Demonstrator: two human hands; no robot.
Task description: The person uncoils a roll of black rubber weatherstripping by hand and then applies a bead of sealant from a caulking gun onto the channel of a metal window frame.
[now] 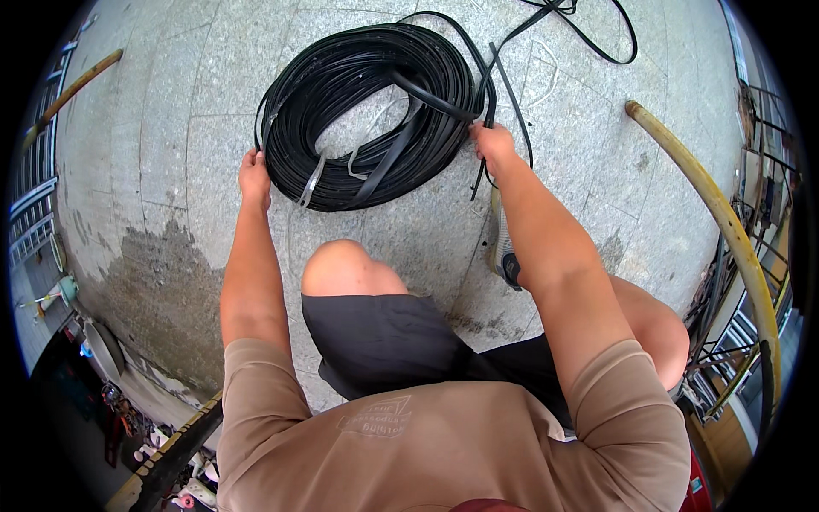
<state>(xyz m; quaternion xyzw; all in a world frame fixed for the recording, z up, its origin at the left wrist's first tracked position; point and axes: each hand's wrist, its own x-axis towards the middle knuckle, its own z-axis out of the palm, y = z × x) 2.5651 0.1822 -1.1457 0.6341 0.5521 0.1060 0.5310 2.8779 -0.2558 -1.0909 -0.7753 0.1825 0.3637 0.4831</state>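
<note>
1. At the far left, a yellowish pole [72,90] is lying across the grey stone paving [171,77], which is showing a darker damp-looking patch [166,282] lower down.
2. The left hand [254,175] is curling its fingers around the left rim of the black cable coil [367,115], gripping the bundle at its outer edge.
3. The coil is lying flat on the paving in front of the person's bent knee [341,264]; it is made of many smooth, flat, glossy loops stacked into a thick ring with an open centre.
4. A pale strap [311,181] is hanging loose at the coil's near side, so the bundle is appearing only partly bound; judging by this, tidying is not yet finished.
5. The right hand [493,145] is closing around strands at the coil's right rim.
6. Loose cable [589,38] is trailing beyond, unwound.
7. At the right, a curved yellow hose [725,222] is arching past.
</note>
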